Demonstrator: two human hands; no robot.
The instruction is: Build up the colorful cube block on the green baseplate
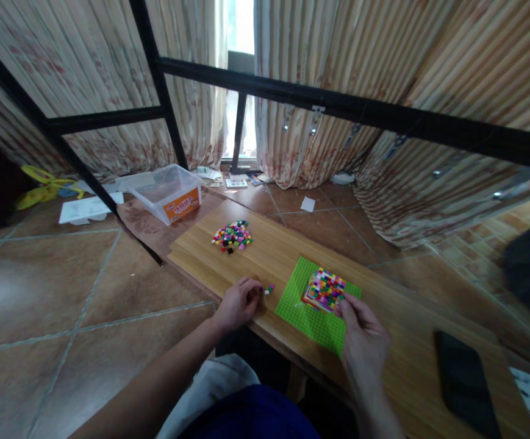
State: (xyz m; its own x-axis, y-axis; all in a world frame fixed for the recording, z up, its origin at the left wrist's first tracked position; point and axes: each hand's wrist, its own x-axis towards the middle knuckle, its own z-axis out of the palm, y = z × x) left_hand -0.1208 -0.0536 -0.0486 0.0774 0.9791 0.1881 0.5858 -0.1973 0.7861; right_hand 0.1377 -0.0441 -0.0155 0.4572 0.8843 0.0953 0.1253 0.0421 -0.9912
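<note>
A block of small multicoloured building bricks (pixel 326 288) stands on a green studded baseplate (pixel 313 326). My right hand (pixel 364 332) is at the block's near right corner, thumb and forefinger pinched on what looks like a small green brick (pixel 341 297). My left hand (pixel 239 305) rests at the table's front edge with its fingers curled together; whatever is between the fingertips is too small to name. Just right of those fingertips lie a few loose bricks (pixel 270 288), pink, green and white. Farther back is a heap of mixed loose bricks (pixel 233 235).
The wooden table (pixel 402 311) carries a dark phone-like slab (pixel 466 381) at the right. On the floor at the far left stands a clear plastic bin (pixel 166 189) with an orange label. A black metal frame (pixel 265 85) crosses before the curtains (pixel 310 146).
</note>
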